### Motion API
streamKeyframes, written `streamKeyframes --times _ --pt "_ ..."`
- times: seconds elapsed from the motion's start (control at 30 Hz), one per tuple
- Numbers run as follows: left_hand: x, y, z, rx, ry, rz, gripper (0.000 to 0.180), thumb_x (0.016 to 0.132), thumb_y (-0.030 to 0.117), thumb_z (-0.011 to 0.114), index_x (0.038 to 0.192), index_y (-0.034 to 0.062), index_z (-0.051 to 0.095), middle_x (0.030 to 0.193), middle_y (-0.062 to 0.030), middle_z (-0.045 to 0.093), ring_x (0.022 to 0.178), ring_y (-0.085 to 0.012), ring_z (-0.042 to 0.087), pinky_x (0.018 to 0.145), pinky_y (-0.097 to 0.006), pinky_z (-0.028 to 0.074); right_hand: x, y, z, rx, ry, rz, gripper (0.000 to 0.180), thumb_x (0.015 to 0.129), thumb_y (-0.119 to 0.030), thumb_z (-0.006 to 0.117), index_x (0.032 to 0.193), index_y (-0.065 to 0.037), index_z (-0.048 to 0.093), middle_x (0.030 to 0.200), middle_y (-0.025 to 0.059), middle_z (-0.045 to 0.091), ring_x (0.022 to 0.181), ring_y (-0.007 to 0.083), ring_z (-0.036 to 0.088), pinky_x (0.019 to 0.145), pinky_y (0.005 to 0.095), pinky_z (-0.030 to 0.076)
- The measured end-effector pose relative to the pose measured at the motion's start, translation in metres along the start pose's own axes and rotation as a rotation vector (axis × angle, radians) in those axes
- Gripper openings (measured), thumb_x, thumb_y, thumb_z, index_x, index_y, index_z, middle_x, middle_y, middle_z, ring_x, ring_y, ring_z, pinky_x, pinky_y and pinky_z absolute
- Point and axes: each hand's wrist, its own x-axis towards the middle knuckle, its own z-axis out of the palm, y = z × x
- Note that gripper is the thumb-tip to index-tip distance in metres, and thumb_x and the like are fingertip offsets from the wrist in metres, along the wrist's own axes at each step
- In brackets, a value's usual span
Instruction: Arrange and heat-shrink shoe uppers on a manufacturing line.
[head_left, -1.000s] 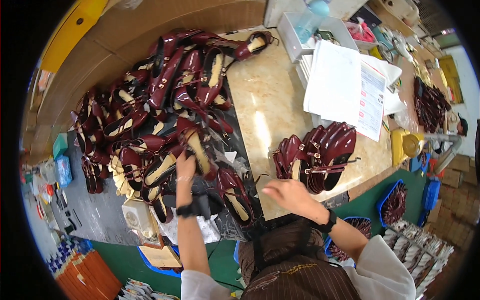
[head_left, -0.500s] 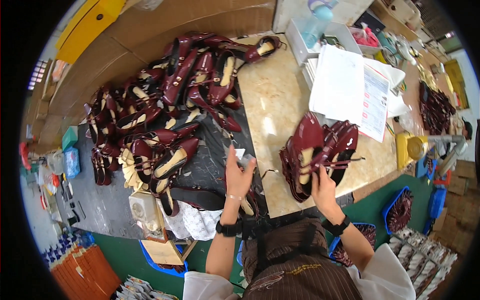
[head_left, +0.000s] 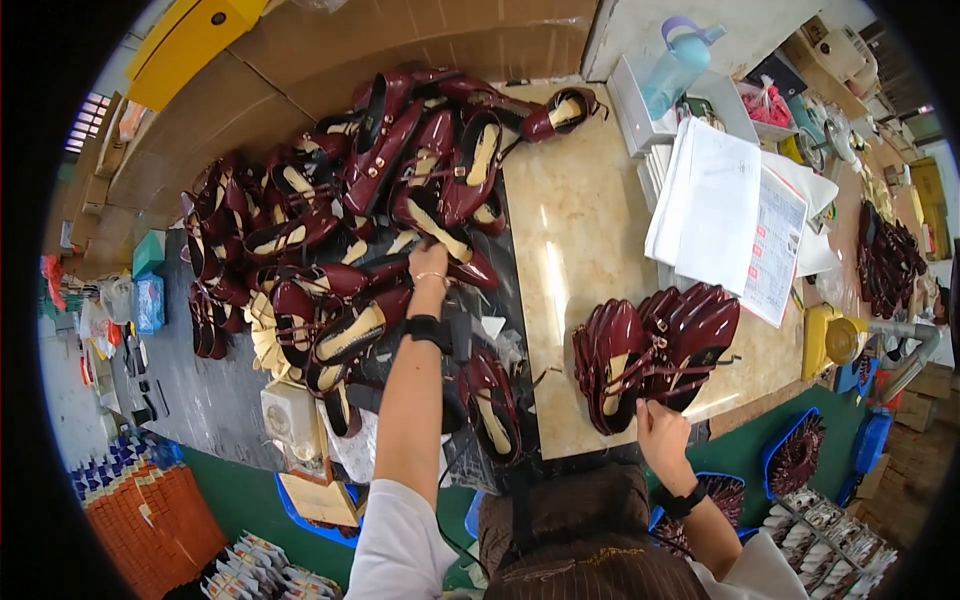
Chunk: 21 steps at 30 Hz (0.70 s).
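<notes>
My left hand (head_left: 428,262) reaches into the pile of glossy burgundy strapped shoes, its fingers closed at the heel of one shoe (head_left: 436,222) with a cream insole. Part of the grip is hidden. On the marbled tabletop, two rows of nested burgundy shoes (head_left: 700,335) lie side by side, toes pointing away from me. At their near end is my right hand (head_left: 663,437), fingers curled and touching the heel edge; whatever is between the fingertips cannot be made out. A single shoe (head_left: 490,410) lies near the dark mat's front edge, between my arms.
Papers (head_left: 705,205) lie behind the nested shoes, beside a white box (head_left: 630,105) with a blue bottle (head_left: 675,70). Cardboard (head_left: 400,45) walls the back. A whitish block-shaped container (head_left: 290,418) stands at the near left. Blue baskets (head_left: 795,450) sit below on the right.
My left hand has gone from open above the mat forward into the pile and closed on a shoe. The raised shoe at my right hand now lies in line with the others.
</notes>
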Motion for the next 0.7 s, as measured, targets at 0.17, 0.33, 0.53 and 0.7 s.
streamKeyframes --times 0.17,0.33,0.53,0.7 --pt "-0.088 -0.010 -0.034 -0.657 -0.223 -0.072 0.028 0.079 0.004 0.050 0.107 -0.0008 0.047 0.095 -0.0144 0.059 0.077 -0.0286 0.063 0.062 -0.048 0.060 0.002 -0.024 -0.014 0.436 -0.413 -0.093 0.032 0.088 -0.026 0.059 0.068 0.000 0.061 0.059 0.0173 0.055 0.053 0.0362 0.055 0.047 0.0393 0.042" --pt "-0.276 -0.013 -0.040 -0.600 -0.298 0.015 0.026 0.089 0.015 0.058 0.109 -0.0003 0.052 0.092 -0.0132 0.065 0.082 -0.0265 0.067 0.058 -0.033 0.056 0.011 -0.097 -0.006 0.960 -0.656 -0.303 0.042 0.091 -0.027 0.057 0.123 -0.002 0.046 0.090 0.0112 0.065 0.084 0.0238 0.063 0.075 0.0299 0.049" --pt "-0.357 -0.085 -0.050 -0.257 -0.193 0.072 0.017 0.090 0.012 0.060 0.103 0.0015 0.058 0.084 -0.0004 0.059 0.075 -0.0057 0.055 0.062 -0.020 0.043 0.014 -0.156 0.007 1.268 -0.744 0.140 0.024 0.093 -0.022 0.055 0.105 -0.001 0.052 0.085 0.0024 0.062 0.071 0.0085 0.056 0.061 0.0240 0.047" --pt "-0.365 -0.114 -0.081 0.590 -0.191 0.982 0.053 0.075 0.020 0.072 0.120 -0.0005 0.053 0.113 -0.0215 0.057 0.104 -0.0379 0.055 0.091 -0.041 0.044 0.041 -0.153 0.019 1.214 -0.543 0.014 0.019 0.094 -0.015 0.049 0.106 -0.001 0.052 0.076 0.0020 0.062 0.061 0.0074 0.058 0.049 0.0229 0.046"
